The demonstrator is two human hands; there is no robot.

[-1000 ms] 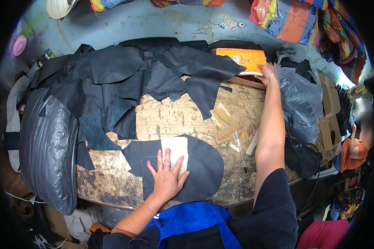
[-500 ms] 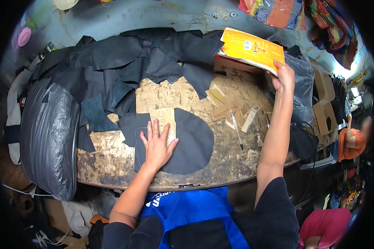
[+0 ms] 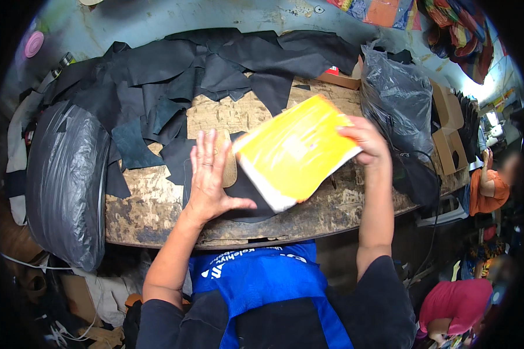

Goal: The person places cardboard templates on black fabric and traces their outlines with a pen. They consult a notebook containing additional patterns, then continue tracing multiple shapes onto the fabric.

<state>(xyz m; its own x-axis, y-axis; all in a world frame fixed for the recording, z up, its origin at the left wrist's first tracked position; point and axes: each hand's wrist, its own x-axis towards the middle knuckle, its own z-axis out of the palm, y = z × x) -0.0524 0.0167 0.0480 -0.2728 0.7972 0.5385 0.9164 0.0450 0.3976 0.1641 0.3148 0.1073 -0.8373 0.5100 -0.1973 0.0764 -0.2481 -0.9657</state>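
Observation:
My right hand [image 3: 368, 139] grips the right edge of a notebook or pad with a yellow-orange cover [image 3: 294, 148], blurred by motion, tilted above the worktable. The pad hides part of a dark leather piece [image 3: 247, 210] lying flat beneath it. Over the left part of that leather my left hand [image 3: 208, 177] has its fingers stretched out and its thumb apart, pointing toward the pad. Beside its fingers lies a tan pattern piece [image 3: 230, 168] with a rounded end; whether the fingers touch it I cannot tell.
Dark leather scraps [image 3: 157, 61] heap along the back of the worn wooden table [image 3: 151, 216]. A plastic-wrapped black bundle [image 3: 67, 186] stands at left, a grey plastic bag [image 3: 396, 99] and cardboard boxes [image 3: 448, 128] at right. A person in orange [image 3: 488, 189] sits farther right.
The pad has come from the back right toward the middle, in my right hand, now over the leather piece. My left hand's fingers have shifted to the left side of the pattern piece.

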